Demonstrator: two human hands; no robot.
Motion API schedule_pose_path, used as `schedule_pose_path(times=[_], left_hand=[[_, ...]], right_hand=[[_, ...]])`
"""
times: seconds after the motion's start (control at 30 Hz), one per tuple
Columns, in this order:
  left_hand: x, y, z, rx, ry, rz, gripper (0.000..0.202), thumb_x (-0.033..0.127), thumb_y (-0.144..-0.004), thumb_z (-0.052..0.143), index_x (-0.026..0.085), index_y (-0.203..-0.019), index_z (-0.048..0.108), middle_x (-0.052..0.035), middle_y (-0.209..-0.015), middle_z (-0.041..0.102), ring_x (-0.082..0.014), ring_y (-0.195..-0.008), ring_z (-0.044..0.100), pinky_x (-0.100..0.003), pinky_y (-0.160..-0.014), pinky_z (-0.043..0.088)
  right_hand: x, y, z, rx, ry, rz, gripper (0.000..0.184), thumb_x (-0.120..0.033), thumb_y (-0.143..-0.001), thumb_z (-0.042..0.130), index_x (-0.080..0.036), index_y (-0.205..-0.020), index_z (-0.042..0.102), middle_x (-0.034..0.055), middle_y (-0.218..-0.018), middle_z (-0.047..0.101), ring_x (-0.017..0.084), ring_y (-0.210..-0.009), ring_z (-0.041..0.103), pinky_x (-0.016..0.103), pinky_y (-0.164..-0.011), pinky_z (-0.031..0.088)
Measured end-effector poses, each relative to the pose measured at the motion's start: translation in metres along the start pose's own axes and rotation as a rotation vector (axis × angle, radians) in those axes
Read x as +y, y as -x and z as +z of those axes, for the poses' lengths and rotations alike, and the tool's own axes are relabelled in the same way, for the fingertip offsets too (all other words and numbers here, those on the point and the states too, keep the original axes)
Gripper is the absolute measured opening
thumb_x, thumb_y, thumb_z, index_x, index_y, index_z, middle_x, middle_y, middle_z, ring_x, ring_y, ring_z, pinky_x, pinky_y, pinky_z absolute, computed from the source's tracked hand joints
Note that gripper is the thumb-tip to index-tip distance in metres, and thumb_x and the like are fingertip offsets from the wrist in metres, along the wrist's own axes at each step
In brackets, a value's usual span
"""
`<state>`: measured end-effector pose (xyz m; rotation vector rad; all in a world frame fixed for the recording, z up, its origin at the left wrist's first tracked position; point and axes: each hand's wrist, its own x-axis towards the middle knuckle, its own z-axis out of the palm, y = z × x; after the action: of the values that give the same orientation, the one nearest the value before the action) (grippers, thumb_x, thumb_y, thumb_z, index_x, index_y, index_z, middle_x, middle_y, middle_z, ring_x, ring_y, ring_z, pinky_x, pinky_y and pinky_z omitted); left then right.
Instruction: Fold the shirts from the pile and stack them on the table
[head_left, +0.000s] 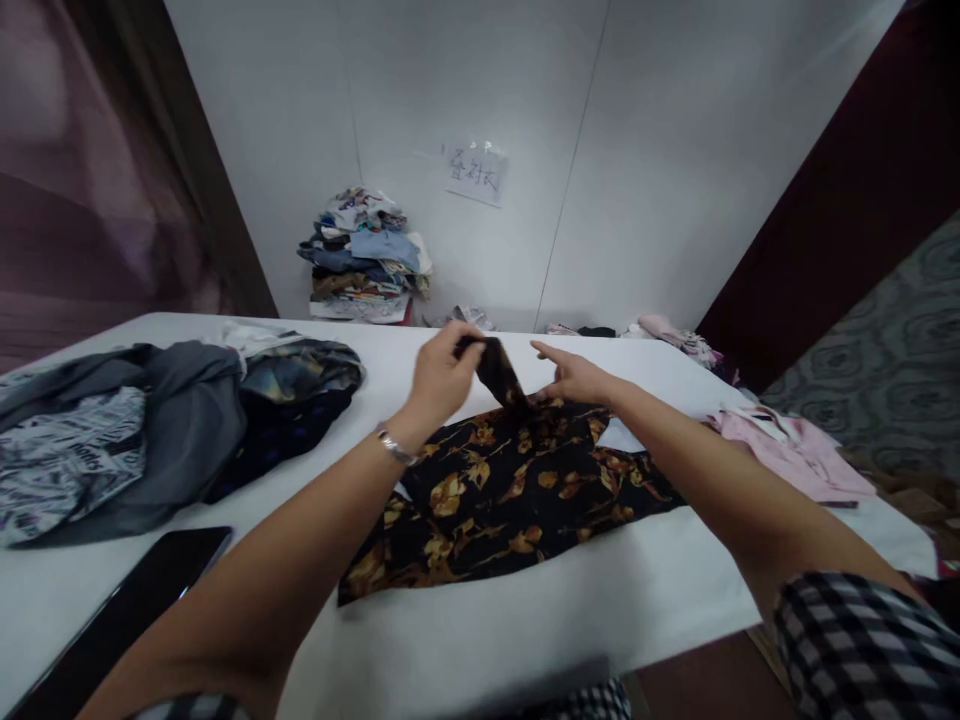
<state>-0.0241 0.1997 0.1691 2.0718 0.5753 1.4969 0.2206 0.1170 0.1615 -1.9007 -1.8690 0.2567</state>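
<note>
A black garment with golden leaf print [510, 490] lies spread on the white table [525, 620] in front of me. My left hand [439, 380] pinches a dark corner of that garment [499, 370] and lifts it off the far edge. My right hand [574, 378] rests on the garment's far edge just right of the lifted corner, with the forefinger stretched out to the left and the other fingers partly curled. A metal bracelet sits on my left wrist.
A heap of grey, dark blue and printed clothes [150, 430] covers the table's left side. A dark phone [127, 610] lies at the near left. Pink clothing [787, 450] sits at the right edge. A stack of folded clothes [367, 255] stands against the far wall.
</note>
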Motion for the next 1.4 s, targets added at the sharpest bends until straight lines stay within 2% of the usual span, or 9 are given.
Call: schedule_pose_path(times=[0.07,0.13,0.23,0.33,0.5,0.73,0.97,1.17,1.4], left_hand=[[0.023,-0.002,0.024,-0.119,0.072,0.11,0.014,0.013,-0.083,0.053,0.02,-0.089,0.064,0.0005,-0.087,0.069,-0.0131,-0.082,0.062,-0.027,-0.079,0.049],[0.039,-0.003,0.04,-0.205,0.121,0.188,0.018,0.011,-0.084,0.052,0.021,-0.093,0.064,-0.0002,-0.092,0.07,-0.0132,-0.088,0.063,-0.028,-0.084,0.049],[0.039,0.002,0.042,-0.181,0.103,0.21,0.021,0.019,-0.086,0.057,0.02,-0.106,0.062,-0.0034,-0.105,0.068,-0.0149,-0.099,0.061,-0.03,-0.089,0.048],[0.011,0.027,0.021,-0.241,-0.068,0.102,0.022,0.029,-0.086,0.058,0.019,-0.106,0.062,-0.0046,-0.104,0.067,-0.0167,-0.097,0.061,-0.031,-0.087,0.049],[-0.033,0.104,-0.014,-0.748,-0.404,-0.138,0.025,0.043,-0.084,0.06,0.021,-0.092,0.069,-0.0034,-0.093,0.067,-0.0196,-0.089,0.062,-0.032,-0.082,0.049],[-0.028,0.149,0.004,-0.874,-0.701,-0.138,0.037,0.046,-0.081,0.062,0.017,-0.103,0.067,-0.0109,-0.105,0.064,-0.0267,-0.1,0.06,-0.037,-0.083,0.049],[-0.028,0.133,0.011,-0.895,-0.685,-0.142,0.018,0.019,-0.084,0.05,0.02,-0.083,0.068,-0.0077,-0.1,0.067,-0.0209,-0.097,0.061,-0.031,-0.082,0.048],[-0.047,0.069,-0.004,-0.723,-0.826,-0.276,0.028,0.024,-0.086,0.04,0.02,-0.093,0.068,-0.0094,-0.098,0.071,-0.0254,-0.092,0.065,-0.034,-0.073,0.048],[-0.075,0.015,-0.029,-0.549,-1.055,-0.109,0.038,0.024,-0.09,0.031,0.013,-0.102,0.065,-0.0185,-0.102,0.069,-0.0316,-0.098,0.064,-0.041,-0.079,0.046]], right_hand=[[-0.024,0.003,0.006,0.018,-0.159,-0.069,0.08,-0.037,-0.068,0.077,-0.029,-0.141,0.046,0.0061,-0.123,0.064,0.02,-0.08,0.064,0.037,-0.077,0.055],[-0.041,0.002,0.006,0.059,-0.295,-0.05,0.049,-0.038,-0.074,0.071,-0.021,-0.12,0.063,0.0063,-0.097,0.071,0.022,-0.077,0.065,0.038,-0.071,0.056],[-0.046,-0.004,-0.012,0.192,-0.526,0.099,0.025,-0.041,-0.08,0.065,-0.019,-0.091,0.068,0.005,-0.068,0.067,0.022,-0.065,0.064,0.036,-0.058,0.055],[-0.03,-0.006,-0.046,0.403,-0.847,0.198,0.032,-0.052,-0.081,0.065,-0.022,-0.093,0.063,0.0033,-0.069,0.067,0.021,-0.067,0.066,0.035,-0.057,0.056],[-0.004,0.0,-0.103,0.62,-1.159,0.213,0.039,-0.059,-0.091,0.047,-0.022,-0.094,0.062,0.0038,-0.082,0.069,0.019,-0.08,0.067,0.035,-0.068,0.057],[0.006,0.008,-0.153,0.852,-1.119,0.19,0.047,-0.062,-0.094,0.038,-0.022,-0.102,0.061,0.0044,-0.091,0.069,0.016,-0.098,0.06,0.036,-0.087,0.047],[0.028,0.02,-0.17,0.883,-1.168,0.179,0.04,-0.059,-0.095,0.037,-0.025,-0.098,0.058,0.0021,-0.086,0.068,0.018,-0.097,0.06,0.043,-0.089,0.047],[0.033,0.023,-0.163,0.859,-1.212,0.142,0.041,-0.065,-0.079,0.061,-0.03,-0.101,0.057,-0.0012,-0.082,0.068,0.023,-0.105,0.058,0.053,-0.097,0.044],[0.016,0.059,-0.169,0.922,-1.253,0.03,0.043,-0.058,-0.092,0.042,-0.021,-0.092,0.064,0.0072,-0.099,0.07,0.025,-0.101,0.064,0.044,-0.091,0.049]])
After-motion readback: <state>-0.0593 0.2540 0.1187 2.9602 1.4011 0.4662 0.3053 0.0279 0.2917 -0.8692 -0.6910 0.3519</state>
